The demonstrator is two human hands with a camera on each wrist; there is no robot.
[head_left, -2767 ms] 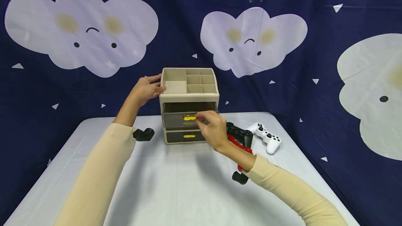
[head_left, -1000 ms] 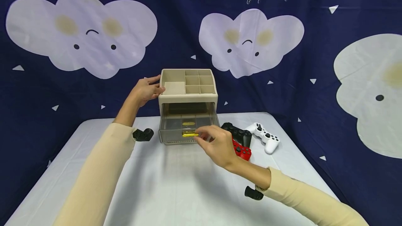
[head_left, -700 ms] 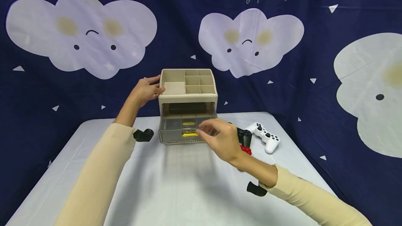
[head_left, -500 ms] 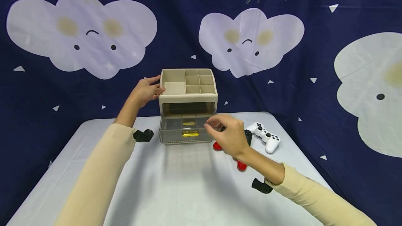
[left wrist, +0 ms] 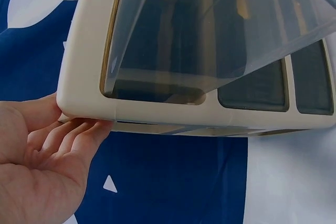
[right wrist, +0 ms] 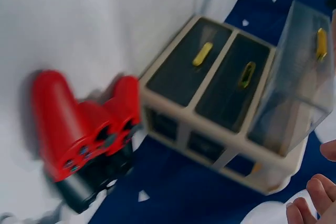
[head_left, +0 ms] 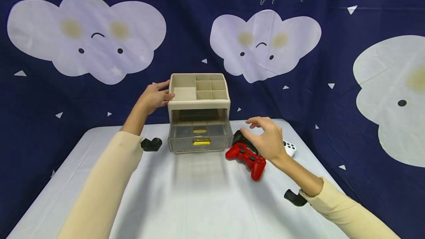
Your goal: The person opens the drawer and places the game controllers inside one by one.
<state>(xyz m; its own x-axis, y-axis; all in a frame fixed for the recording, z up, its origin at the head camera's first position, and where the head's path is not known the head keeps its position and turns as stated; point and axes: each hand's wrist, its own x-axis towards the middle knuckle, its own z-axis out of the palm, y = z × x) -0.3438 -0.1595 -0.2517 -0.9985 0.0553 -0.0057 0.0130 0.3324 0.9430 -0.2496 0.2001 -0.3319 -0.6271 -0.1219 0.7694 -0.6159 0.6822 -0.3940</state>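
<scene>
A cream desktop drawer organizer (head_left: 199,104) stands at the table's back, its top drawer (head_left: 200,135) pulled out. That drawer is clear smoky plastic with a gold handle (head_left: 201,142). My left hand (head_left: 154,97) grips the organizer's upper left edge, thumb over the rim; the left wrist view shows the fingers (left wrist: 79,137) tucked round the side. My right hand (head_left: 265,139) hovers with curved fingers and holds nothing. Around it lie a red game controller (head_left: 247,158), a black controller (head_left: 239,138) partly under the hand, and a white controller (head_left: 290,148) mostly hidden behind it.
Dark blue cloth with clouds (head_left: 265,43) hangs close behind and beside the table. Black wrist cameras (head_left: 151,144) sit at both cuffs. A white cloth (head_left: 199,202) covers the table. Small compartments (head_left: 211,89) divide the organizer's top right.
Earlier my right hand pinched the gold handle and pulled the top drawer out. It has let go and moved right, over the controllers. My left hand has kept its place on the organizer.
</scene>
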